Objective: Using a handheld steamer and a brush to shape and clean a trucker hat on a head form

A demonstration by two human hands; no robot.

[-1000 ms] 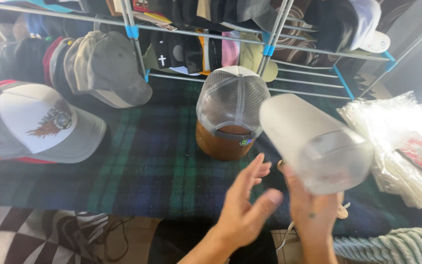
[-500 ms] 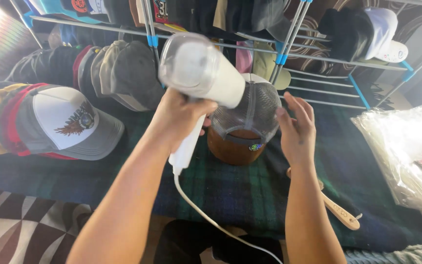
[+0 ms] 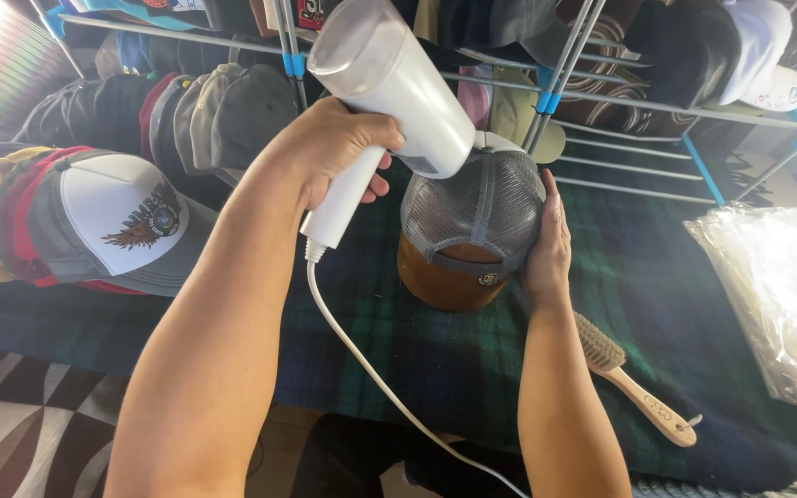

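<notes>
My left hand (image 3: 329, 152) grips the handle of a white hand-held steamer (image 3: 389, 88), its head pointing down at a grey mesh-backed cap (image 3: 472, 207). The cap sits over a round brown form (image 3: 445, 281) on the dark green plaid cloth (image 3: 657, 295). My right hand (image 3: 546, 244) rests flat against the cap's right side. The steamer's white cord (image 3: 371, 369) trails down towards me between my arms.
A wooden-handled brush (image 3: 629, 378) lies on the cloth right of my right forearm. Stacked caps (image 3: 103, 217) fill the left side. A metal rack with blue joints (image 3: 601, 101) holds more caps behind. Clear plastic bags (image 3: 777, 295) lie at the right.
The steamer passed from my right hand to my left and came over the cap. My right hand moved from the air to the cap's right side.
</notes>
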